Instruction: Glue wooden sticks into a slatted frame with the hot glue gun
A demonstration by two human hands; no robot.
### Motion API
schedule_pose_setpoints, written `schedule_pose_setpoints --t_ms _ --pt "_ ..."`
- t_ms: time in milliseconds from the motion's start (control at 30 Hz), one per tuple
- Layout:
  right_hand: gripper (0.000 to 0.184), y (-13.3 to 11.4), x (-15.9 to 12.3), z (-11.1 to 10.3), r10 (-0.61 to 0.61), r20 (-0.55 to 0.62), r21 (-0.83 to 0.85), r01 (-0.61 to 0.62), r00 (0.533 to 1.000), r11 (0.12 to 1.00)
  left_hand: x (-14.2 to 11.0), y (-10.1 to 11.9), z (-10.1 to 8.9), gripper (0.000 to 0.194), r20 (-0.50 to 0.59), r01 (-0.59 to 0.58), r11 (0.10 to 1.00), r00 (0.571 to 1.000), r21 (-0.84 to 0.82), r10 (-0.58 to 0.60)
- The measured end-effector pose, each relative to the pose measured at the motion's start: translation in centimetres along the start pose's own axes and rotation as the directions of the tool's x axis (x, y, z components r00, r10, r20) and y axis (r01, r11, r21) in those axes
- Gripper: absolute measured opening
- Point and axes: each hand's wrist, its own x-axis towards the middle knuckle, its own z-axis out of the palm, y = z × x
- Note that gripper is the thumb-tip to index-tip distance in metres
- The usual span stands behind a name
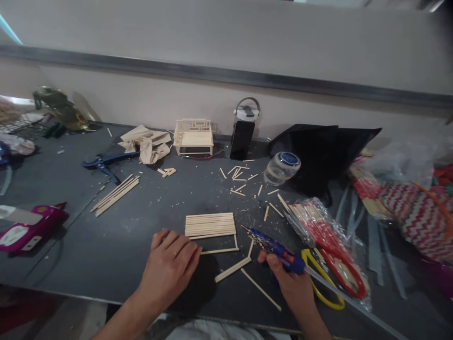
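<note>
My left hand (173,262) rests at the left end of a small frame of wooden sticks (209,225), its fingers bent together over that edge and hiding it. Side by side, several sticks form a flat panel in the frame, with an open rectangle on the near side. In my right hand (293,283) is a blue hot glue gun (278,250), a long clear glue stick (348,300) running out of its back. Its nozzle points left, just right of the frame. Below the nozzle lie joined short sticks (232,269) and one loose thin stick (261,289).
A small stick-built model (194,138) stands at the back, beside crumpled paper (146,141) and a phone (242,140). Blue cutters (106,164) and loose sticks (116,194) lie left. A jar (282,167), bagged sticks (320,226) and yellow-and-red-handled scissors (325,293) are right.
</note>
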Motion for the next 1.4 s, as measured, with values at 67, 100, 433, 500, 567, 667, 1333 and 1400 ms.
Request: schedule_pose_setpoints --t_ms 67,100,433,500,567,667,1333,1400 --pt "0.029 0.0 0.0 -0.1 -0.009 0.002 -0.017 0.009 1.0 1.0 -1.4 -0.7 -0.5 0.018 -0.01 0.045 0.999 0.999 0.009 -0.045" --pt "0.029 0.1 0.0 -0.1 -0.012 0.004 -0.026 0.012 1.0 1.0 -2.0 -1.1 -0.6 0.019 -0.007 0.068 0.997 0.998 0.023 -0.068" --pt "0.029 1.6 0.0 -0.3 -0.014 0.017 -0.075 0.016 1.0 0.997 -2.4 -3.1 0.0 0.021 0.045 0.134 0.985 0.989 0.107 -0.139" --pt "0.029 1.6 -0.1 -0.3 -0.011 0.012 -0.075 0.012 1.0 0.997 -2.0 -3.0 0.2 0.022 0.055 0.129 0.985 0.989 0.11 -0.136" --pt "0.028 1.6 -0.1 -0.3 -0.012 0.007 -0.06 0.013 1.0 0.998 -1.6 -2.7 0.5 0.021 0.064 0.113 0.987 0.991 0.11 -0.121" --pt "0.028 1.5 0.0 -0.2 -0.008 0.008 -0.039 0.008 1.0 0.999 -0.9 -2.2 0.9 0.019 0.072 0.08 0.993 0.994 0.081 -0.086" --pt "0.028 -0.6 0.2 -0.1 -0.058 0.014 -0.062 0.059 0.998 0.996 1.7 -1.0 2.3 0.012 0.197 -0.093 0.995 0.977 0.038 0.084" --pt "0.028 -0.6 0.3 -0.2 -0.06 0.042 -0.071 0.063 0.997 0.995 1.8 -1.0 2.3 0.012 0.199 -0.093 0.995 0.976 0.032 0.084"
